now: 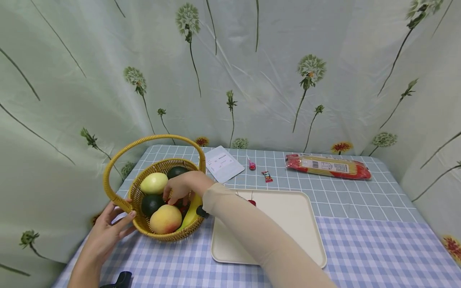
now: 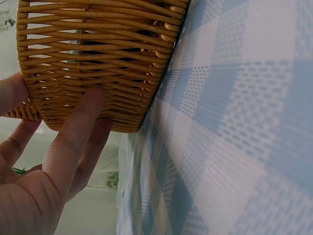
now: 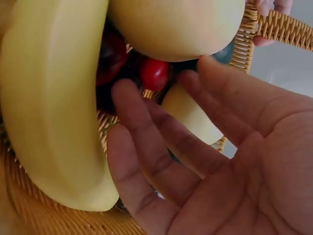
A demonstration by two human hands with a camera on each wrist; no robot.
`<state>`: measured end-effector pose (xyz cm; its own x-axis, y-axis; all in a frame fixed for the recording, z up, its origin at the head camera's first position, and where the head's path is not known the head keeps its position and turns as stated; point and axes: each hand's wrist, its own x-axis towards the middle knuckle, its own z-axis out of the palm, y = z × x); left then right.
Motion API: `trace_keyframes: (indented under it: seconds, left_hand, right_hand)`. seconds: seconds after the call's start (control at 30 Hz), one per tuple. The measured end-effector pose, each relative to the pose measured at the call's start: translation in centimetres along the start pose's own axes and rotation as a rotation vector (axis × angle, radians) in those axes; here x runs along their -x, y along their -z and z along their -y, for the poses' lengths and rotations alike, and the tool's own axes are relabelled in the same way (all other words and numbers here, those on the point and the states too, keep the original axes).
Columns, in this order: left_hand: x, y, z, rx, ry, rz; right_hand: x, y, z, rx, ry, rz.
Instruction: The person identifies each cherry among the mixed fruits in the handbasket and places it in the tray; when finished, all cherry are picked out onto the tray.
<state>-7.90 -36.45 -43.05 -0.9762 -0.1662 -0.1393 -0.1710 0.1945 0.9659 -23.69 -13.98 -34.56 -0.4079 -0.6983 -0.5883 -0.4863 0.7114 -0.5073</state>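
Flowered curtain (image 1: 252, 80) behind a checked cloth (image 1: 367, 248). On it, toward the left, wicker basket (image 1: 169, 237) with banana (image 1: 191, 215) and peach (image 1: 166, 219) inside, and small red fruit (image 3: 155, 74) deep between them. Left hand (image 1: 108, 227) on the basket's outer wall, near the handle (image 1: 121, 202), fingers spread and fairly straight. Right hand (image 1: 183, 187) over the red fruit, fingers loosely bent and apart, nothing gripped. Just beside the basket, cream tray (image 1: 295, 218).
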Motion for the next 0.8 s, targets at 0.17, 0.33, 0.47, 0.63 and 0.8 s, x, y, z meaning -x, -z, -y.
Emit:
trace_keyframes:
  seconds: [0.17, 0.33, 0.47, 0.63, 0.8]
  left_hand:
    - [0.0, 0.0, 0.0, -0.001, 0.001, 0.002]
    - [0.0, 0.0, 0.0, 0.008, -0.005, -0.001]
    - [0.0, 0.0, 0.1, 0.017, -0.014, 0.000]
    - [0.0, 0.0, 0.2, 0.021, -0.019, 0.004]
    - [0.1, 0.3, 0.2, 0.031, -0.013, 0.008]
  right_hand:
    - [0.1, -0.1, 0.5, -0.038, 0.012, 0.039]
    - [0.0, -0.1, 0.8, -0.041, 0.013, 0.040]
    - [-0.2, 0.0, 0.9, -0.041, 0.018, 0.045]
    - [-0.6, 0.1, 0.9, -0.053, 0.037, 0.050]
    - [-1.2, 0.2, 1.0, -0.037, 0.053, 0.037]
